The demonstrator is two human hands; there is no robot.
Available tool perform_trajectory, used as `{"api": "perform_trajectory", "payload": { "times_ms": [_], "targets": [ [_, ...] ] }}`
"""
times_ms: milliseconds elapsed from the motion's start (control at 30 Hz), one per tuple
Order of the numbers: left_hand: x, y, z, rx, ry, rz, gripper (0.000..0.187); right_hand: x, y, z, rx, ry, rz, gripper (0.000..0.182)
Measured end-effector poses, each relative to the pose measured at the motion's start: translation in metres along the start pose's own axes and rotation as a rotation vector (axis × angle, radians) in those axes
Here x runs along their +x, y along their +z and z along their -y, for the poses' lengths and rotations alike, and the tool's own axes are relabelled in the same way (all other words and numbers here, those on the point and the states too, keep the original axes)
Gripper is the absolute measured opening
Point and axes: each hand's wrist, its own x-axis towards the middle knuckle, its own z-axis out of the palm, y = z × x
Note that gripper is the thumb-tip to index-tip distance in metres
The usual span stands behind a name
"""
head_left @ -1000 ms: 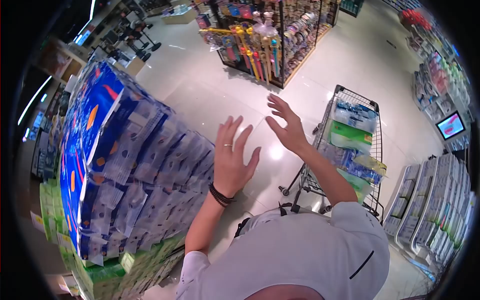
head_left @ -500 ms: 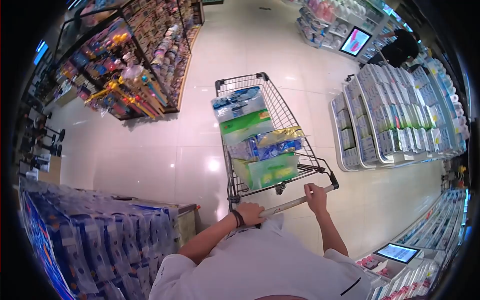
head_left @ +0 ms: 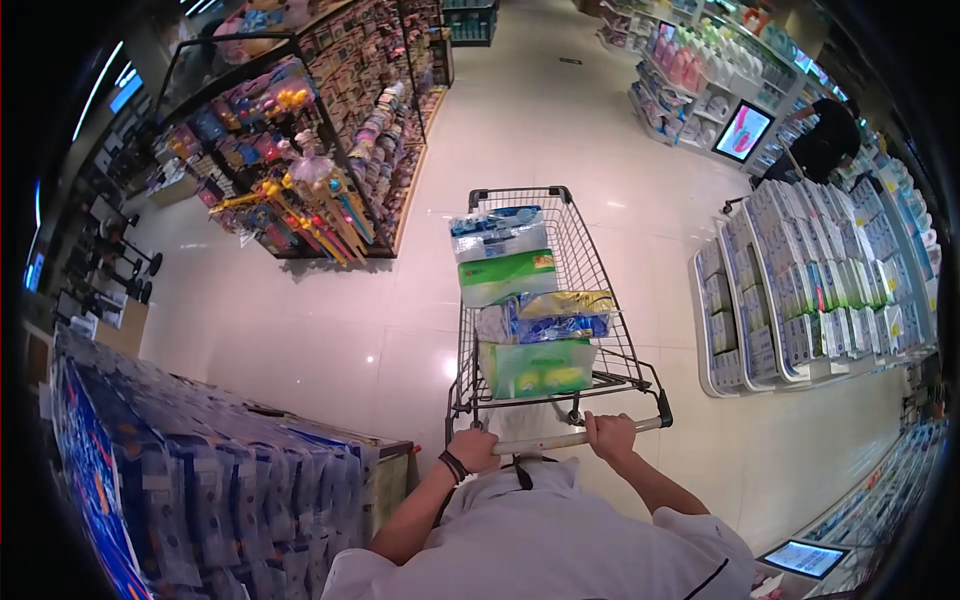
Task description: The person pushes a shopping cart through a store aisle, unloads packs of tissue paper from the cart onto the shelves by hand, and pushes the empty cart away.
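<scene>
My left hand (head_left: 473, 450), with dark bands at the wrist, is wrapped round the left part of the shopping cart's handle (head_left: 545, 441). Further right, my right hand (head_left: 610, 436) grips the same bar. Ahead of me stands the wire shopping cart (head_left: 590, 265). Along its left side lie several plastic-wrapped packs: a blue-and-white pack (head_left: 497, 233) at the far end, a green-and-white pack (head_left: 507, 277), a blue-and-yellow pack (head_left: 563, 316), and a pale green pack (head_left: 540, 369) nearest the handle. The undersides of my fingers are hidden.
Blue wrapped packs (head_left: 240, 490) are stacked close on my left. A toy display rack (head_left: 320, 190) stands ahead left. On the right is a shelf of boxed goods (head_left: 800, 270), with a person in dark clothes (head_left: 825, 140) behind it. Pale tiled floor (head_left: 520, 120) runs ahead.
The cart has swung to point straighter ahead and sits lower in view. My left hand has shifted left and down, my right hand down; both stay on the handle.
</scene>
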Motion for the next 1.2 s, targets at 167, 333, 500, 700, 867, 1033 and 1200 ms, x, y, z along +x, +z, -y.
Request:
{"api": "perform_trajectory", "payload": {
  "times_ms": [167,333,500,700,867,1033,1200],
  "targets": [
    [-0.005,-0.019,0.06,0.148,-0.231,-0.222,0.019,0.046,0.019,0.063,0.06,-0.118,-0.006,0.054],
    [-0.019,-0.046,0.101,0.164,-0.33,-0.248,0.019,0.086,0.032,0.107,0.058,-0.192,0.001,0.054],
    [-0.039,-0.044,0.117,0.113,-0.417,-0.272,0.021,0.118,0.047,0.127,0.095,-0.275,-0.012,0.05],
    [-0.061,-0.04,0.119,0.0,-0.515,-0.323,0.025,0.16,0.069,0.138,0.14,-0.391,0.009,0.047],
    [-0.078,-0.047,0.123,-0.11,-0.614,-0.358,0.024,0.202,0.081,0.164,0.151,-0.52,0.047,0.049],
    [-0.085,-0.038,0.135,-0.188,-0.698,-0.416,0.024,0.247,0.086,0.198,0.159,-0.635,0.11,0.044],
    [-0.085,-0.032,0.149,-0.2,-0.73,-0.546,0.023,0.294,0.102,0.232,0.209,-0.748,0.094,0.044]
  ]
}}
